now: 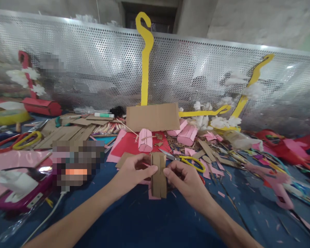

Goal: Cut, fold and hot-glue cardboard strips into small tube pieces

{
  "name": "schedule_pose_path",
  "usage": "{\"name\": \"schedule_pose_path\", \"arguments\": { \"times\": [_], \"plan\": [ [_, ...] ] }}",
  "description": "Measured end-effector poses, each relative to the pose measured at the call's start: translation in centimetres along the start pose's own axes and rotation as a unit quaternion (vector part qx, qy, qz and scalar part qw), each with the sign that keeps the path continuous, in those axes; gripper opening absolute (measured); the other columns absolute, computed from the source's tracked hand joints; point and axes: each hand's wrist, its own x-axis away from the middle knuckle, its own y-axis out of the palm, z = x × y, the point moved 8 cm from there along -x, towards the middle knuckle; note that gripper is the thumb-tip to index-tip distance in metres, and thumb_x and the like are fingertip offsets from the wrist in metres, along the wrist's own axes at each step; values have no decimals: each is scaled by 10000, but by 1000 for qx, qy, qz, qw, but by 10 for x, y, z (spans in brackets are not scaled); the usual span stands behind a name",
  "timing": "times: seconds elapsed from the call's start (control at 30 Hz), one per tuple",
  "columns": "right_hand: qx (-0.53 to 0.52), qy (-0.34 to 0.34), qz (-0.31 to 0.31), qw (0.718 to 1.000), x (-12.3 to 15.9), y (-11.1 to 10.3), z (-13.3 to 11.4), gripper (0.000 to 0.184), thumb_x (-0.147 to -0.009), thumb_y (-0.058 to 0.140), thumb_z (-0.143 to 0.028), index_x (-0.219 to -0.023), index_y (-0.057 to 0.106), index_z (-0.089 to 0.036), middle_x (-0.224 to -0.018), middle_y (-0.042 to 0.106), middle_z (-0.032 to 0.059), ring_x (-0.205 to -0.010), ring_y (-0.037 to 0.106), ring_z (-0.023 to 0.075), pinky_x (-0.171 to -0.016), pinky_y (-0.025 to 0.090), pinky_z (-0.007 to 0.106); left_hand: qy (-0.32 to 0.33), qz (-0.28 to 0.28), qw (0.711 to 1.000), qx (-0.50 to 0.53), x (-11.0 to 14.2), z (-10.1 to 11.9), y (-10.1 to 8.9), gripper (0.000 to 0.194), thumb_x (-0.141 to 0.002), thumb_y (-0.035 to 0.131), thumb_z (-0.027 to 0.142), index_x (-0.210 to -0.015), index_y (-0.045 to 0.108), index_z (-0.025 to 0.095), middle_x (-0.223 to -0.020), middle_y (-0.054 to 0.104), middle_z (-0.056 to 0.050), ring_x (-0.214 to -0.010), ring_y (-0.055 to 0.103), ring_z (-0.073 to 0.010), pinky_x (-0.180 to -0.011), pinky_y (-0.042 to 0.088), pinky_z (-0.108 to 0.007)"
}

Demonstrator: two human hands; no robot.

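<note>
Between my two hands stands a narrow piece of folded brown cardboard (pixel 158 177), creased along its length. My left hand (pixel 138 169) pinches its left edge, thumb on the near face. At the right edge, my right hand (pixel 182 177) holds it with thumb and fingers closed. Some pink paper (pixel 154 196) shows beneath the cardboard. Just beyond my right hand lie scissors (pixel 192 162) with yellow handles, blades pointing left. A small pink paper-covered box (pixel 145 140) with dark edge lines sits farther back on a red sheet (pixel 124 146).
A large cardboard panel (pixel 153 117) stands before a tall yellow hook shape (pixel 145 65). On the right lies a pink glue gun (pixel 272 182) with a cable. Left are a purple power strip (pixel 20 199), cardboard strips (pixel 64 136) and red-and-yellow-handled scissors (pixel 27 140). A perforated metal panel (pixel 100 58) closes off the back.
</note>
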Motion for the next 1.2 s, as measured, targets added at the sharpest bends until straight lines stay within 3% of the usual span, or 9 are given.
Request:
{"name": "schedule_pose_path", "arguments": {
  "times": [0.33, 0.63, 0.8, 1.03, 1.2],
  "plan": [
    [26, -12, 27, 999, 2, -2, -8, 419, -930, 668, -574, -738, 559, -217, -624, 519, -30, -553, 510, 135, -545, 525, 277, 39, 14, 999, -21, -2, 3, -5, 372, -807, 849, 460, -981, 685, 175, -966, 743, -80, -964, 728, -281, -774, 655, -433],
    [120, -60, 82, 988, 7, -7, -20, 327, -971, 620, -435, -736, 567, -214, -636, 530, -17, -573, 484, 137, -526, 414, 263, 91, 25, 995, -42, -2, 12, -6, 336, -818, 857, 419, -966, 684, 171, -1017, 776, -108, -951, 726, -261, -856, 583, -410],
    [139, -59, 66, 986, 7, -5, -18, 322, -981, 599, -439, -758, 569, -209, -648, 544, -15, -587, 503, 141, -548, 427, 269, 110, 14, 992, -58, -3, 13, -6, 327, -821, 857, 406, -959, 684, 166, -1033, 788, -114, -972, 734, -266, -887, 570, -411],
    [72, -30, 26, 997, 4, -2, -9, 329, -975, 615, -478, -793, 567, -208, -679, 547, -20, -618, 538, 148, -576, 496, 271, 101, 14, 993, -67, -3, 14, -6, 349, -823, 849, 414, -1000, 712, 146, -1038, 781, -121, -954, 731, -273, -876, 589, -428],
    [66, -38, 24, 997, 0, -3, -9, 350, -975, 616, -484, -778, 564, -199, -671, 546, -21, -604, 511, 132, -556, 452, 250, 34, -32, 999, -18, -1, 5, 3, 491, -873, 796, 449, -1288, 678, 215, -1192, 731, -113, -1086, 704, -308, -823, 640, -452]
  ]
}}
